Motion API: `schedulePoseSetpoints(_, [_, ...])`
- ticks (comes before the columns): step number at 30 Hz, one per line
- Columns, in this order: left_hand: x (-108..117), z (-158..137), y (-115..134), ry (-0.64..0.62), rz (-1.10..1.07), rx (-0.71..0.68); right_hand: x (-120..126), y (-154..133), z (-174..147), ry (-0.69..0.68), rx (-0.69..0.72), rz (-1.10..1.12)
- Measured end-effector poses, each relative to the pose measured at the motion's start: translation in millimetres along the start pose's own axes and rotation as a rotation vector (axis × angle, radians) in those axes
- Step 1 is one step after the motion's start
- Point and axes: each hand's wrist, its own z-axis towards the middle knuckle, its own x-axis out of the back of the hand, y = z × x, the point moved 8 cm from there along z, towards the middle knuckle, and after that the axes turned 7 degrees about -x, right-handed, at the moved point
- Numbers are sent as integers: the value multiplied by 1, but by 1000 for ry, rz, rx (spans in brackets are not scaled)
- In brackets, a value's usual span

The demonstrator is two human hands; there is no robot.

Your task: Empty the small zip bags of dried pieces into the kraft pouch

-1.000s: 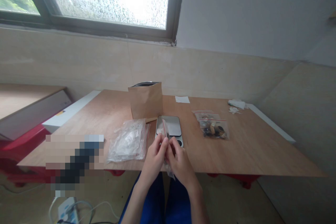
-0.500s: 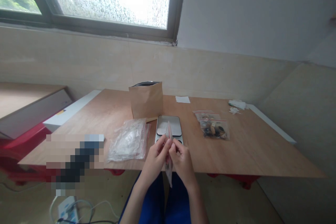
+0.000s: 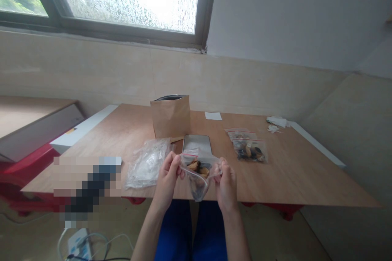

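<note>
Between my hands a clear zip bag [image 3: 197,187] is spread with its mouth open, showing brown and dark dried pieces [image 3: 200,168] inside. My left hand [image 3: 170,170] pinches the bag's left edge, and my right hand [image 3: 226,177] grips its right edge. Just behind the bag lies a small kitchen scale [image 3: 197,142], its front part hidden by the bag. A stack of empty clear zip bags [image 3: 148,163] rests left of my left hand. To the right, filled zip bags [image 3: 249,149] with similar dark and tan pieces lie overlapping.
A brown paper pouch [image 3: 171,117] stands open at the back of the wooden table [image 3: 290,171]. Behind the scale is a white slip of paper [image 3: 213,116]. White crumpled scraps [image 3: 277,122] lie at the far right. A power strip [image 3: 79,244] with cables is on the floor.
My hands have moved apart, pulling the zip bag's mouth from nearly flat to wide open. The pieces inside now show. The other things have stayed put.
</note>
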Motion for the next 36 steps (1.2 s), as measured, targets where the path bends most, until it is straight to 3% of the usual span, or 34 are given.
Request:
schedulePoseSetpoints(4, [2, 0, 1, -4, -9, -18, 8, -9, -2, 71, 74, -58])
schedulePoseSetpoints(8, [-1, -4, -10, 47, -111, -20, 0, -15, -11, 32, 114, -90])
schedulePoseSetpoints(11, [-9, -8, -32, 55, -138, 92, -1, -15, -16, 56, 77, -44])
schedulePoseSetpoints(14, [-24, -17, -54, -19, -224, 274, -1, -11, -16, 67, 29, -35])
schedulePoseSetpoints(17, [-34, -23, -58, -74, -303, 357, -5, -11, -12, -22, 58, -109])
schedulePoseSetpoints(21, [-30, -19, -50, -65, -335, 345, -9, -14, -7, -138, 133, -296])
schedulePoseSetpoints(26, [-10, -13, -56, 57, -221, 340, 1, -37, -13, 33, 281, -394])
schedulePoseSetpoints(28, [-5, -11, -58, 83, -137, 312, -5, -42, -19, 8, 319, -405])
schedulePoseSetpoints(32, [-3, -8, -49, 133, -1, 186, -25, -34, -22, -177, 293, -504])
schedulePoseSetpoints(36, [-2, -6, -39, 136, 115, 77, -28, -14, -16, -221, 186, -545])
